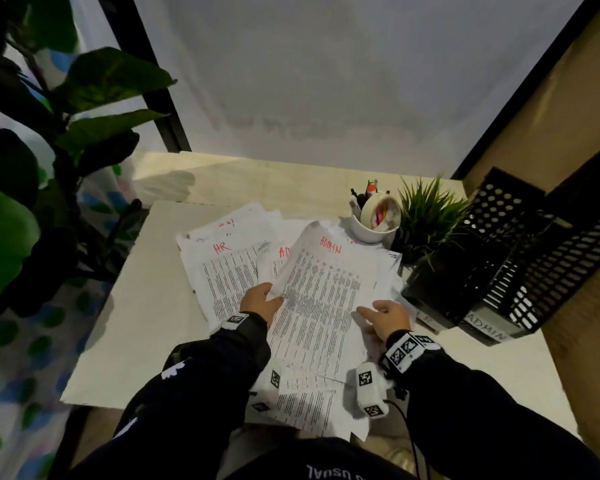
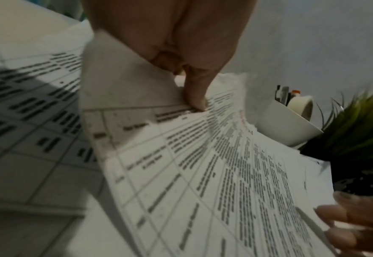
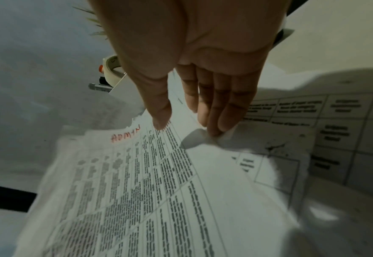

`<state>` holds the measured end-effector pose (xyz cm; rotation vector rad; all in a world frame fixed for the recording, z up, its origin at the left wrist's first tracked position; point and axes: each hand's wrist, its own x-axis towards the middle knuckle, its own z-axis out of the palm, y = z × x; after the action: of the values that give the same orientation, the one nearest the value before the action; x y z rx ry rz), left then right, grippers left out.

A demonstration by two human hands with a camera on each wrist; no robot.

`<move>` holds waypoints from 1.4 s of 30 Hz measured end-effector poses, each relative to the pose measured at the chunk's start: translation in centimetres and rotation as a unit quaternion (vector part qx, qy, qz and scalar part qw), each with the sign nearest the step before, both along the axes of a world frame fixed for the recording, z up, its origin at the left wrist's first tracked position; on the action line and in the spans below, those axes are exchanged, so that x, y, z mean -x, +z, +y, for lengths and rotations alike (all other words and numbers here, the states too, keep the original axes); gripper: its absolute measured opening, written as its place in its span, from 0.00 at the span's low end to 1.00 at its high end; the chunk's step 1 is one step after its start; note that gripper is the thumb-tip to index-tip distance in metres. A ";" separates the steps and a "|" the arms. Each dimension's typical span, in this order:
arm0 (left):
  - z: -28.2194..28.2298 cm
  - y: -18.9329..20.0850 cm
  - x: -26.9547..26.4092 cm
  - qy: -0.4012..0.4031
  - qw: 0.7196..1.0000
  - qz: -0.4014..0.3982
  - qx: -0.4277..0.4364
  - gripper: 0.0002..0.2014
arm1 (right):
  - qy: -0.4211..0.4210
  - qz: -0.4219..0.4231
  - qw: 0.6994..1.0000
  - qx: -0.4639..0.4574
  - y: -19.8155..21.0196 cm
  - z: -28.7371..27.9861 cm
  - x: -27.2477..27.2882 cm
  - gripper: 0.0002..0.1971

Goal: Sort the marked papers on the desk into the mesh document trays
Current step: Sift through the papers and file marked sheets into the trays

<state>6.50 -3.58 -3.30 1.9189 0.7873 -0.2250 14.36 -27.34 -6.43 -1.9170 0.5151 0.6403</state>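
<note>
A printed sheet marked ADMIN in red lies tilted on top of a loose pile of papers on the white desk. My left hand pinches its left edge, thumb on top and fingers hidden under the paper. My right hand is at the sheet's right edge with straight fingers touching a paper corner, thumb apart. A sheet marked HR lies to the left, and another red-marked sheet shows between them. The black mesh trays stand at the right, one labelled ADMIN.
A white cup with pens and a tape roll stands behind the pile, next to a small potted grass plant. A large leafy plant crowds the desk's left side. A wall closes the back.
</note>
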 end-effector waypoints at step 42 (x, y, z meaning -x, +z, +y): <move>0.6 2.4 3.2 0.069 0.979 -0.011 0.191 0.21 | -0.079 -0.036 0.987 -0.137 5.4 -0.4 1.5 0.13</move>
<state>3.27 -3.00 -0.90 1.4969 0.7942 -0.2492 12.89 -27.72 -1.01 -1.6164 0.4987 0.5086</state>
